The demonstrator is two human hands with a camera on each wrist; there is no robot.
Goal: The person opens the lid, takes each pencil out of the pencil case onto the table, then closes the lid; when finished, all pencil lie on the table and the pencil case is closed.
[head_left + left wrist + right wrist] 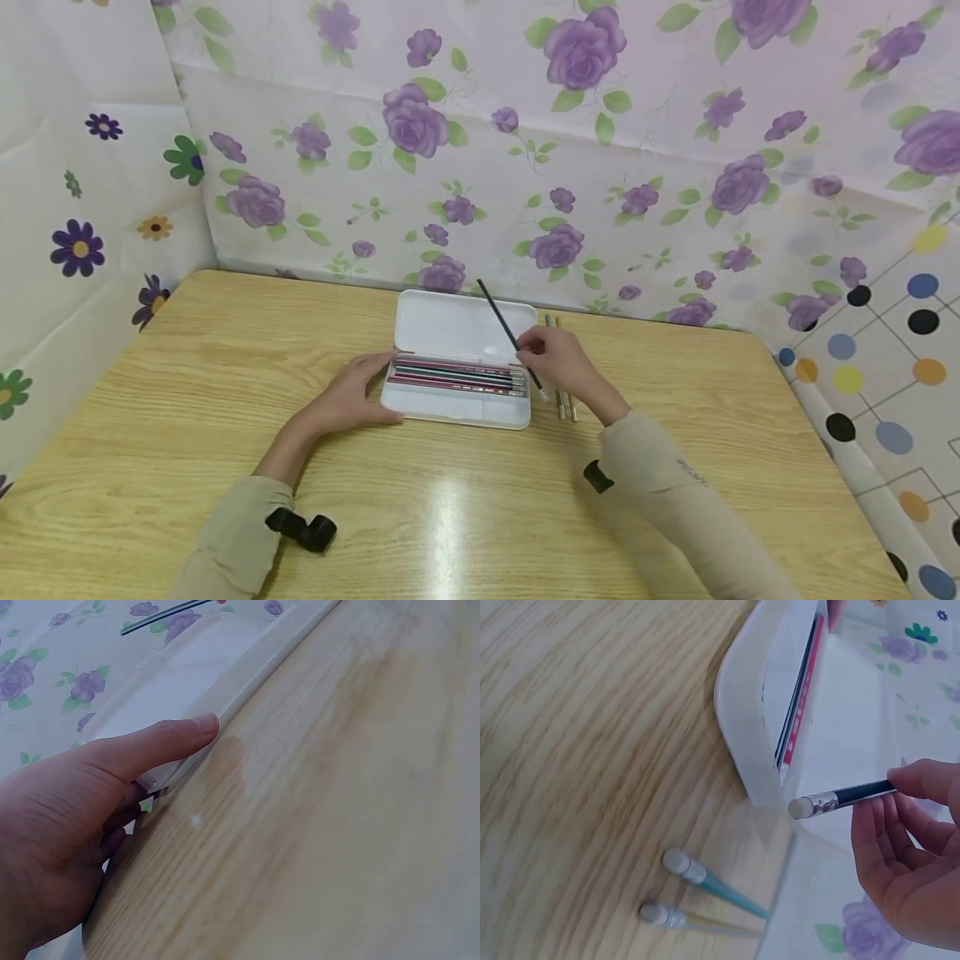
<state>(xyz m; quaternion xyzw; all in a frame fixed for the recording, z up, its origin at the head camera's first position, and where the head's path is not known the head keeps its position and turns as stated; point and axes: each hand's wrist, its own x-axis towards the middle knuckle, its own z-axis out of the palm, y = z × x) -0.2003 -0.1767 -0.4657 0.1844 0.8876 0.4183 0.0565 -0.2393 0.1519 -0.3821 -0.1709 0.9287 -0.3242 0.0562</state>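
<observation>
My right hand [558, 360] pinches one black pencil [497, 310]; my left hand [347, 397] grips one case [442, 327]; two pencils [561, 407] lie beside it.

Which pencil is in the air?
The black pencil, pinched by the fingers of the right hand. The teal pencil and yellowish pencil lie on the table; the other pencils, in the white pencil case.

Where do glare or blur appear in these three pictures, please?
Head view: a bright glare streak on the wooden tabletop, in front of the white pencil case; left wrist view: tabletop grain soft at right; right wrist view: teal pencil and gold pencil slightly blurred.
</observation>
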